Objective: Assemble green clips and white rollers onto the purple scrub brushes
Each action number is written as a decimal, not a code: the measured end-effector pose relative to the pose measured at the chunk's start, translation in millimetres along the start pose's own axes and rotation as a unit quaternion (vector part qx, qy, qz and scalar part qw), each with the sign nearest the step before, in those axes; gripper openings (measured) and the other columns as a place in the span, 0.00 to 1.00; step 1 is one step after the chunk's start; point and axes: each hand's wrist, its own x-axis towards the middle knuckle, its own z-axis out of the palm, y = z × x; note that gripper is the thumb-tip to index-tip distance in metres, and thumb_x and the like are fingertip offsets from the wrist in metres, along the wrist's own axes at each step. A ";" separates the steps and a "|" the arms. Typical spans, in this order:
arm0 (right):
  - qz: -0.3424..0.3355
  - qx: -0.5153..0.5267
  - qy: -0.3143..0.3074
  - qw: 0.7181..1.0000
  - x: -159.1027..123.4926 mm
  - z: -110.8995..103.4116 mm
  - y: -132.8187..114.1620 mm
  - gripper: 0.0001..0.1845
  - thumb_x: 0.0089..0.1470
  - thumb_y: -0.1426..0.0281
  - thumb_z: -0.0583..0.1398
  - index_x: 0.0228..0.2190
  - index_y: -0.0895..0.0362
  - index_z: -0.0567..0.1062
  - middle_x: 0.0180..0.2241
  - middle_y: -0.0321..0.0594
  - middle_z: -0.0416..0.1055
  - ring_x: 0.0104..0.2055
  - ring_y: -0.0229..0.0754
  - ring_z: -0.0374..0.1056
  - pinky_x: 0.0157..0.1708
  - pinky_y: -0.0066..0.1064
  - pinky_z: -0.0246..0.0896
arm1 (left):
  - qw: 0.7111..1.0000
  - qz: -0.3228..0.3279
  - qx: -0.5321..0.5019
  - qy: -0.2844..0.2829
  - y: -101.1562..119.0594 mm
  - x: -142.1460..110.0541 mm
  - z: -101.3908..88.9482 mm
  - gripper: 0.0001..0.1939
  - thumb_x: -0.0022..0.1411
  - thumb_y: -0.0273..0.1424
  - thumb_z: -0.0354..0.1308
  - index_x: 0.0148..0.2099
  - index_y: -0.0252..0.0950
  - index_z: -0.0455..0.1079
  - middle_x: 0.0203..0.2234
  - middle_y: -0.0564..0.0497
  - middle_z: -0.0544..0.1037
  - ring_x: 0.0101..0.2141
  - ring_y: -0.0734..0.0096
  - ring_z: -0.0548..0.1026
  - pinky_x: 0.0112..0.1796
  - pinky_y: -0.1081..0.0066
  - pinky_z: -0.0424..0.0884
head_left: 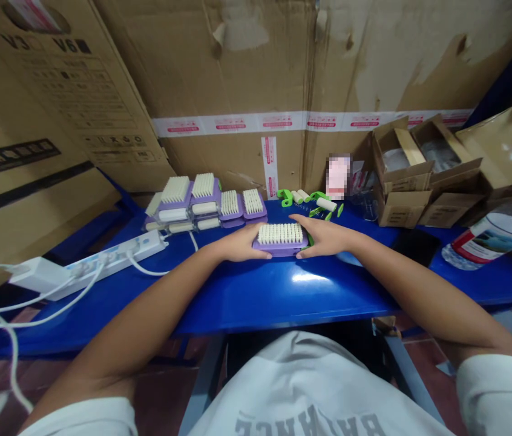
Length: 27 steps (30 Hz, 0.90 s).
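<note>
Between my two hands is a purple brush (280, 241) with rows of cream bristles facing up. My left hand (246, 243) grips its left end, fingers behind and thumb along the front. On the right end my right hand (322, 238) closes around it, near a green part of the brush. Behind and to the left, several similar purple brushes (206, 192) are stacked, some with white rollers on their sides. Loose green clips (285, 198) and white rollers (327, 204) lie beyond the held brush.
A white power strip (115, 259) with cables lies left on the blue table (256, 297). Small cardboard boxes (403, 209) stand at the back right, with a labelled plastic bottle (487, 239) and a dark flat object (416, 247) nearby. Large cardboard sheets (233, 79) wall the back.
</note>
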 end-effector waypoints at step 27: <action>-0.035 -0.073 0.007 0.997 5.6 9.4 3.1 0.56 0.56 0.54 0.68 0.73 0.67 0.54 0.69 0.69 0.65 0.67 0.71 0.68 0.61 0.58 0.69 | 1.000 0.007 0.004 0.005 0.5 -1.6 -0.7 0.47 0.54 0.56 0.72 0.69 0.41 0.64 0.64 0.38 0.75 0.64 0.38 0.73 0.63 0.45 0.70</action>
